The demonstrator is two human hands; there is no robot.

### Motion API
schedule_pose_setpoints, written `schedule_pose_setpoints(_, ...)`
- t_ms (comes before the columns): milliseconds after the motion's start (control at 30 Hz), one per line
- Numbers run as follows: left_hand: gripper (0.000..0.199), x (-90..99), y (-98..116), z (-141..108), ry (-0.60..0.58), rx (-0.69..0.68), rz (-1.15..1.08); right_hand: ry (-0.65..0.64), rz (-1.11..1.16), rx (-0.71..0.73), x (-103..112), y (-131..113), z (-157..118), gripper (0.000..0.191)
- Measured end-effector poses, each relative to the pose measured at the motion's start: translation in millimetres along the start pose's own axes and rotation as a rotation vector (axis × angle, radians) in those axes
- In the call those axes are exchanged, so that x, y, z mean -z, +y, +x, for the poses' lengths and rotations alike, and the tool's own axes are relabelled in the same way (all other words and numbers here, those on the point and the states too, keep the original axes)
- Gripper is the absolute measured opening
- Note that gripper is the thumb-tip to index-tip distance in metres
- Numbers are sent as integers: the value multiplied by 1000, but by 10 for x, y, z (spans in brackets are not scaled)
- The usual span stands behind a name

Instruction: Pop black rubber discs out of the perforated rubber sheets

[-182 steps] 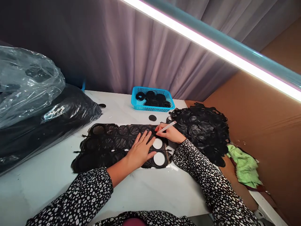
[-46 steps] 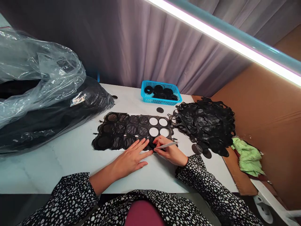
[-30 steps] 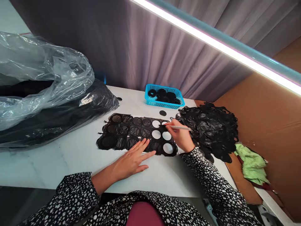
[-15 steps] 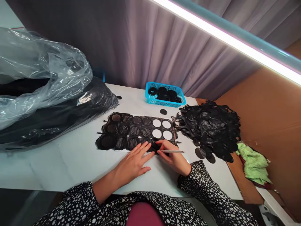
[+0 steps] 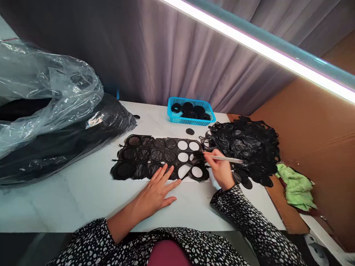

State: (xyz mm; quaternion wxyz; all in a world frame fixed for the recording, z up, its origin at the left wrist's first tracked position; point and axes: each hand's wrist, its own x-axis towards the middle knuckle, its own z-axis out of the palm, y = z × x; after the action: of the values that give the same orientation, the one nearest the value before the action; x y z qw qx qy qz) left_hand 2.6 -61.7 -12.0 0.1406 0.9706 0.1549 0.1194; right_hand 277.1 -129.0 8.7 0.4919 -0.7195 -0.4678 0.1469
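A black sheet point(image 5: 160, 149) with rows of round cutouts lies on the white table. Some rounds are dark, while white circles point(image 5: 183, 145) show at its right end. My left hand point(image 5: 159, 188) rests flat on the sheet's front edge, fingers spread, holding nothing. Over the right end, my right hand point(image 5: 221, 169) is closed around a slim pale tool, apparently tweezers point(image 5: 229, 159). A thin black strip point(image 5: 191, 167) stretches from the right fingers down to the sheet near my left index finger. The tool's working tip is hidden in black material.
A blue basket point(image 5: 191, 120) of black rings stands behind the sheet, with a loose black disc point(image 5: 190, 131) before it. To the right lies a heap of black cut scraps point(image 5: 244, 147), then a green cloth point(image 5: 295, 186). A large plastic bag point(image 5: 63, 136) fills the left side.
My right hand has moved right and away from me, pulling black material up from the front row. White circles now show there. My left hand stays nearly in place.
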Motion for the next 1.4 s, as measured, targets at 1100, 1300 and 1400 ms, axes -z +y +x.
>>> schedule_pose_setpoints(1100,39,222,-9,-344,37,112,42,-776,246,106,-669,-405,-49,26)
schedule_pose_setpoints(1300,38,219,9,-313,42,113,51,-747,213,155,-690,-429,-97,25)
schedule_pose_setpoints(1400,39,224,14,-309,40,115,50,-738,204,180,-693,-417,-87,26)
